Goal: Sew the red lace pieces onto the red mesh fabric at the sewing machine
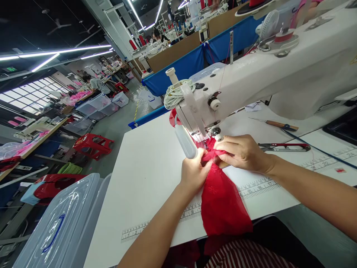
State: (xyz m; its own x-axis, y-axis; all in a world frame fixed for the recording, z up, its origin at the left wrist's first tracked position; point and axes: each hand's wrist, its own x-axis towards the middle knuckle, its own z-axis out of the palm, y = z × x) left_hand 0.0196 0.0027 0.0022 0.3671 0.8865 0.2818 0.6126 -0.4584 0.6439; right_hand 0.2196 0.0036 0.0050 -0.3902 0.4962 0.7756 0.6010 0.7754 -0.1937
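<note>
A piece of red fabric (223,201) runs from under the needle area of a white sewing machine (251,80) down over the table's front edge. My left hand (193,169) pinches it on the left, close to the machine's pale lever-like guard (186,142). On the right, my right hand (241,153) grips the same fabric between thumb and fingers, just below the machine head. Between the two hands the cloth is folded and bunched. The presser foot is partly hidden behind the fabric and the machine head.
On the white table (139,178) a printed ruler strip (192,212) runs along the front. A wooden-handled awl (275,123) and scissors (284,147) lie right of my right hand. A lidded plastic bin (64,219) and red stools (93,145) stand left. People work farther back.
</note>
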